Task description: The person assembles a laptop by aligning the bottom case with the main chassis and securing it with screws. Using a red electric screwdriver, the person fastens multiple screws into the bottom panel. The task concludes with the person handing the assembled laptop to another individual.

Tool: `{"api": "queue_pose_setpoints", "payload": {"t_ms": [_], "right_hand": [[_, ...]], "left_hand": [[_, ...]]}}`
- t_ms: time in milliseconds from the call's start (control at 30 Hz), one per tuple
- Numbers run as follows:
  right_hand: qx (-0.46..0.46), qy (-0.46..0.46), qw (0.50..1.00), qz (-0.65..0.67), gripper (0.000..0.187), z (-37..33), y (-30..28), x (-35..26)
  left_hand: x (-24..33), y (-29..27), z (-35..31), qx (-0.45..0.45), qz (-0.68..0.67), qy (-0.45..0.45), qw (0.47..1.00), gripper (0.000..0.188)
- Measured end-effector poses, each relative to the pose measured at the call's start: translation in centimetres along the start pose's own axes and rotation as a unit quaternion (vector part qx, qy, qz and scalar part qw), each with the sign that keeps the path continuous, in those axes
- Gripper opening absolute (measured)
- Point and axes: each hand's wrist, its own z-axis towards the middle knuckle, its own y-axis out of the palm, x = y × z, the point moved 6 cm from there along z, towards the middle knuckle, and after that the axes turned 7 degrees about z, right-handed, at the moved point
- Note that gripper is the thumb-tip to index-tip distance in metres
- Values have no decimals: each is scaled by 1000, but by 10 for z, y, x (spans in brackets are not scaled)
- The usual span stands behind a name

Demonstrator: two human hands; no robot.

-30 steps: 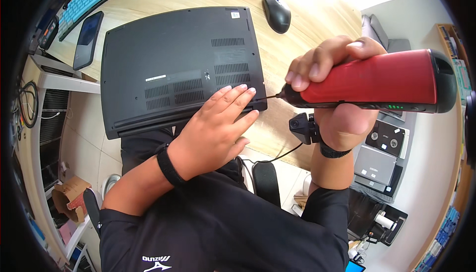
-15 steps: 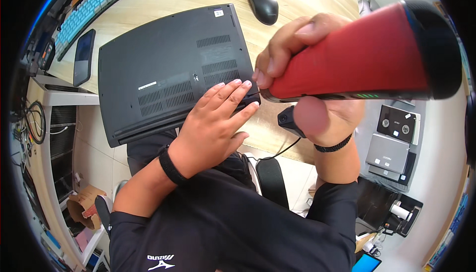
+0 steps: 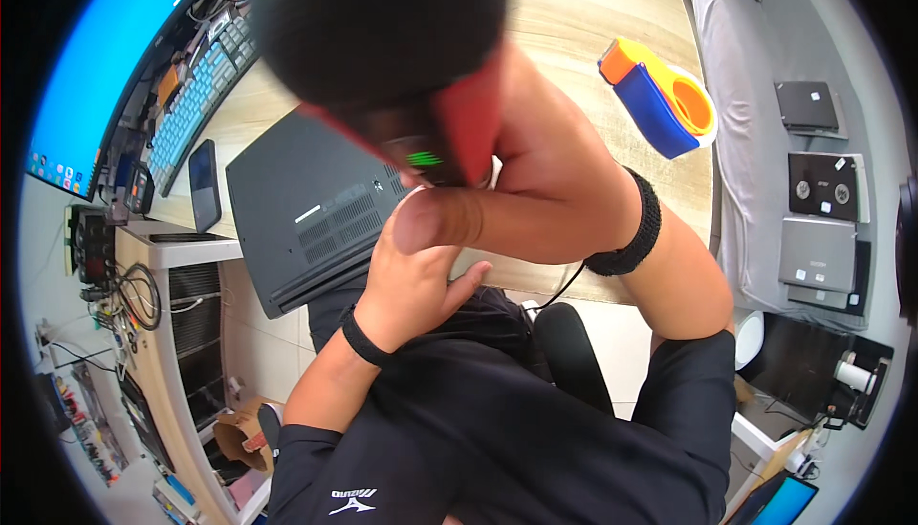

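Observation:
A black laptop (image 3: 287, 176) lies upside down at the desk's front edge, its vented underside facing up. My right hand (image 3: 545, 176) is closed around a thick red and black electric screwdriver (image 3: 382, 37) with green lights, which stands steeply over the laptop, close to the camera. Its tip is hidden behind the handle and my hand. My left hand (image 3: 411, 276) is at the laptop's near right part, thumb stretched out apart; its other fingers are mostly covered by my right hand.
Left of the laptop are a phone (image 3: 204, 185), a blue and grey keyboard (image 3: 191, 109) and a lit monitor (image 3: 115, 56). A blue and yellow ring-shaped item (image 3: 660, 99) lies at the desk's right. Several closed laptops (image 3: 818, 252) rest on a grey sofa farther right.
The screwdriver has swung from leaning far right to steep over the laptop, and my right hand has turned with it. The view has shifted, bringing in the monitor and the ring-shaped item.

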Motion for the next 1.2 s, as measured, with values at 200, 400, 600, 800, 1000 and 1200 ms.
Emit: {"api": "queue_pose_setpoints", "payload": {"t_ms": [200, 400, 600, 800, 1000, 1200], "right_hand": [[16, -24, 995, -92, 45, 0, -1, -6], [13, 6, 994, -108, 31, 3, -3, -2], [-8, 41, 993, -115, 30, 2, -8, -6], [-24, 54, 992, -109, 29, 0, -5, -9], [-34, 60, 992, -109, 28, 0, -4, -8], [-36, 62, 991, -109, 28, 2, -3, -8]], "left_hand": [[10, -8, 8, 34, 36, 25, 998, 39], [12, -4, 7, -35, 19, -1, 999, 36], [14, -1, 5, -33, 54, 8, 998, 29], [10, 2, 2, -30, 45, -17, 998, 24], [8, 2, 0, -36, 41, -30, 998, 25], [8, 3, 1, -45, 26, -32, 998, 22]]}}
